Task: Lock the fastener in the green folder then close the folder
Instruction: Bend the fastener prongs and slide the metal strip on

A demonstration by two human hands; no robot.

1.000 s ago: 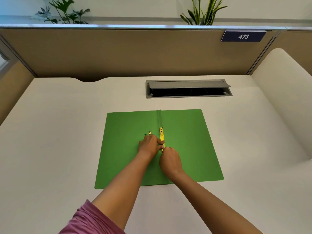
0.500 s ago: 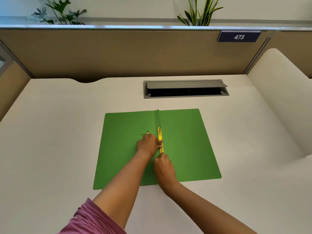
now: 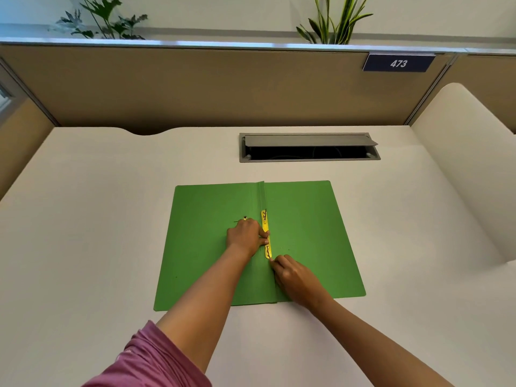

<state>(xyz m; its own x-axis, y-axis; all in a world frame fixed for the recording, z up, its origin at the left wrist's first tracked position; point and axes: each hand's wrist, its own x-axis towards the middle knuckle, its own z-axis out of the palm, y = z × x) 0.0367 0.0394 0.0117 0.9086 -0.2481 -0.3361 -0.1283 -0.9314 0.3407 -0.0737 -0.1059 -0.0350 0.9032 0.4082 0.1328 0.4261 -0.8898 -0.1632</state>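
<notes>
- The green folder lies open and flat on the white desk, at the centre of the view, with its spine fold running from 12 o'clock to 6 o'clock.
- The yellow fastener lies along the spine fold, in the middle section of the folder, also aligned 12 to 6 o'clock.
- The left hand rests palm-down on the left leaf of the folder, at 9 o'clock of the fastener. Its fingertips press against the left edge of the fastener strip at about mid-length. The hand is loosely curled, not clamped round anything.
- The right hand rests on the folder at 5 o'clock of the fastener. Its thumb and forefinger are brought together at the near end of the strip, touching it; whether they pinch a part of the fastener cannot be told.
- A small dark and yellow piece lies on the left leaf, just beyond the left hand at its 12 o'clock. Its detail is too small to tell.
- A grey cable hatch is set in the desk at 12 o'clock of the folder, well apart from it, with its lid raised.
- A tan partition bounds the far edge of the desk and carries a blue plate marked 473 at 1 o'clock.
- A pink sleeve covers the left upper arm at 7 o'clock.
</notes>
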